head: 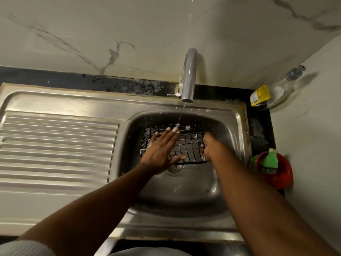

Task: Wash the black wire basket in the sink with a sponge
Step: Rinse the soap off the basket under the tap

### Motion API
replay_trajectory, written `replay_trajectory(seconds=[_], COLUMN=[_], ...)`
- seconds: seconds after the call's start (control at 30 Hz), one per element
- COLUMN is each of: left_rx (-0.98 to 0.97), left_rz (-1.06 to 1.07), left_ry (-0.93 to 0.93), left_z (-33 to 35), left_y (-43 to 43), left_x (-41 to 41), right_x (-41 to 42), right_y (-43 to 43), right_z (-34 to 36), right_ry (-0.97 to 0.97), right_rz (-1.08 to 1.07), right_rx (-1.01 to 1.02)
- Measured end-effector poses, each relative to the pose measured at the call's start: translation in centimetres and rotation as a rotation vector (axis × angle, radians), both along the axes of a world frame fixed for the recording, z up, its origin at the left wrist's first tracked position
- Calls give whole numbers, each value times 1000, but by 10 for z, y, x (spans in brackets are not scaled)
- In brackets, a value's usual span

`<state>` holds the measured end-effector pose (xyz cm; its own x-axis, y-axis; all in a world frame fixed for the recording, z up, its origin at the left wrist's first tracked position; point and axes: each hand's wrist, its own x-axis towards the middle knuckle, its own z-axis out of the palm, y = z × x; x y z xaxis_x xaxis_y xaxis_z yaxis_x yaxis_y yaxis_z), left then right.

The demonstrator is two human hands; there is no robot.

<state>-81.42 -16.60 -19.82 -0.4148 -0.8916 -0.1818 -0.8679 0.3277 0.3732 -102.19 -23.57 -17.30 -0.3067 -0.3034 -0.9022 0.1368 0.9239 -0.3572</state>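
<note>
The black wire basket lies in the steel sink under a thin stream of water from the tap. My left hand lies flat on the basket's left part, fingers straight and soapy at the tips. My right hand grips the basket's right side, fingers curled round the wires. A green sponge sits in a red holder on the counter to the right of the sink, in neither hand.
A ribbed steel drainboard stretches left of the basin. A clear pump soap bottle with a yellow label lies in the back right corner. The drain shows just below the basket. Marble wall behind the tap.
</note>
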Motion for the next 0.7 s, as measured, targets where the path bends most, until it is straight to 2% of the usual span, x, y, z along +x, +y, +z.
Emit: replay_trajectory(seconds=[0.1,0.33,0.47,0.7], left_rx=[17,64,116,190], left_rz=[89,83,43,-58], left_ry=[-43,10,-61,-30], left_z=[-6,4,20,32], left_y=[2,-18,-44,-53], left_x=[22,25,5,-38], right_x=[4,6,4,9], right_y=[-2,1,1,-5], right_z=[-6,-2,6,5], right_ry=[-31,6,-56,-4], right_rz=[17,264,437,406], right_rx=[17,-143,-212,-185])
